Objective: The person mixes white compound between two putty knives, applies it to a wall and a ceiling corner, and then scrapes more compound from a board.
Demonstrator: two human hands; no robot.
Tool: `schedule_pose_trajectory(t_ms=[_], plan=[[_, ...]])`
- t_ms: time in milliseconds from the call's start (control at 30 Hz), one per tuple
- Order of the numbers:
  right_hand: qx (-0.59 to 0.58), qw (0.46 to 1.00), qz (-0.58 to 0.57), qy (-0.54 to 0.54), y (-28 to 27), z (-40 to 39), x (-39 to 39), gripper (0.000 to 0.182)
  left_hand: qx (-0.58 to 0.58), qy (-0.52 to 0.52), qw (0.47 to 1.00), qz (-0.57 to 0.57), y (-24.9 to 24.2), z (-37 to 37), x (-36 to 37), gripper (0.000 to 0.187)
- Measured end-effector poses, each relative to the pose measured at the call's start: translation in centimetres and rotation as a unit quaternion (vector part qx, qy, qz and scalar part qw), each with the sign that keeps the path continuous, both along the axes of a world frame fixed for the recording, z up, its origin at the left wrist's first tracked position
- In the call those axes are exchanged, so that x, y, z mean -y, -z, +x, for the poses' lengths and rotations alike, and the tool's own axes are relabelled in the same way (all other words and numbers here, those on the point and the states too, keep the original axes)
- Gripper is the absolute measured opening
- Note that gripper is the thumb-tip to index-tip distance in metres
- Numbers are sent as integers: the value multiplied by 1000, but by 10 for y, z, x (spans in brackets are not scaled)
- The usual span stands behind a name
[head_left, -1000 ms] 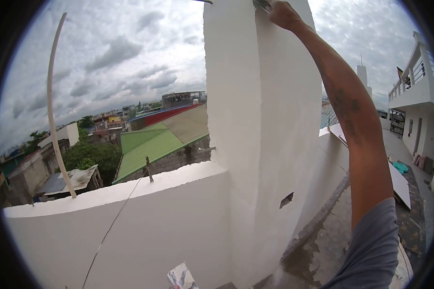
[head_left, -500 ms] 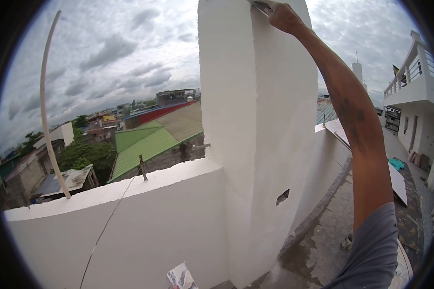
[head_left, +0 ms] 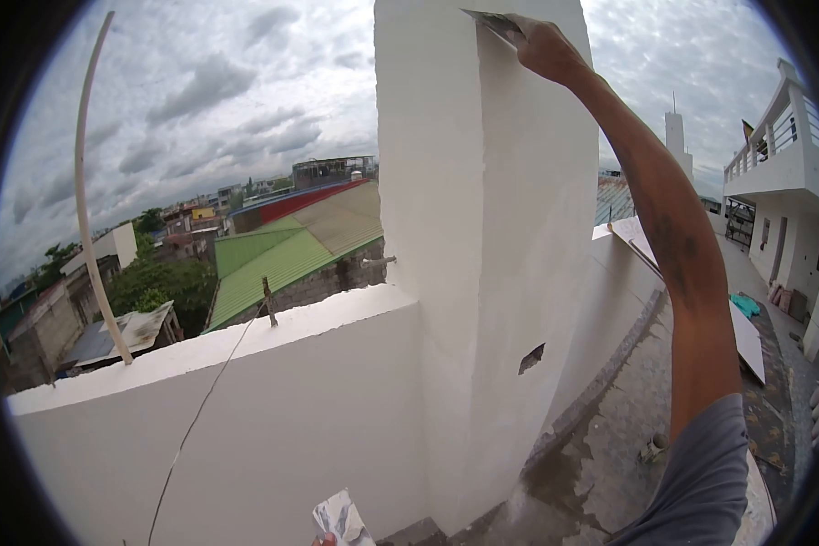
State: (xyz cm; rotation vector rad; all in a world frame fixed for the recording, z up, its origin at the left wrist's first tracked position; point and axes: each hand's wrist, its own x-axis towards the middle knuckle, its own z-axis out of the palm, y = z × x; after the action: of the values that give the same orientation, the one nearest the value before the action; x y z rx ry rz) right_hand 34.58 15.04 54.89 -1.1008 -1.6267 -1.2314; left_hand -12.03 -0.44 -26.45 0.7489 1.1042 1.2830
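High on the white column point(head_left: 432, 273), my right hand point(head_left: 551, 53) is closed around a putty knife point(head_left: 493, 22). The thin metal blade lies across the column's vertical corner, near the top of the view. At the bottom edge, a fingertip of my left hand point(head_left: 326, 540) shows against a flat plate point(head_left: 344, 515) smeared with white and grey putty. The rest of that hand is out of view. The plate is held up in front of the low white wall point(head_left: 273, 437), well below the knife.
A dark hole point(head_left: 531, 358) breaks the column's right face. Along the wall top stand a thin pole point(head_left: 86, 182) and a rusty rebar stub point(head_left: 269, 302) with a hanging wire point(head_left: 196, 414). To the right, a white board point(head_left: 747, 341) lies on the patchy concrete floor point(head_left: 601, 437).
My right hand and the putty knife have come slightly down and right along the column's corner, showing more blade. The plate stays low, a little higher in view.
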Motion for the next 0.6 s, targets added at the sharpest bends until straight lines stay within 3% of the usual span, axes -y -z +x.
schedule_pose_trajectory(t_ms=[233, 333, 433, 533, 600], plan=[[25, 999, -14, -37, 44, -5, 12, 34, 32, -10, 999, -39, -2, -6, 6, 43], [50, 998, -10, -48, 59, -1, 10, 34, -26, -1, 1000, -17, 19, -14, 9, 40], [54, 997, -28, -43, 76, -2, 15, 33, -12, -38, 994, -106, -118, 10, 28, 38], [55, 996, -43, -53, 97, -5, 20, 32, -66, -17, 998, -14, -67, -5, 26, 38], [63, 995, -47, -66, 111, -5, 20, 31, -74, -12, 997, -12, -61, -10, 27, 38]])
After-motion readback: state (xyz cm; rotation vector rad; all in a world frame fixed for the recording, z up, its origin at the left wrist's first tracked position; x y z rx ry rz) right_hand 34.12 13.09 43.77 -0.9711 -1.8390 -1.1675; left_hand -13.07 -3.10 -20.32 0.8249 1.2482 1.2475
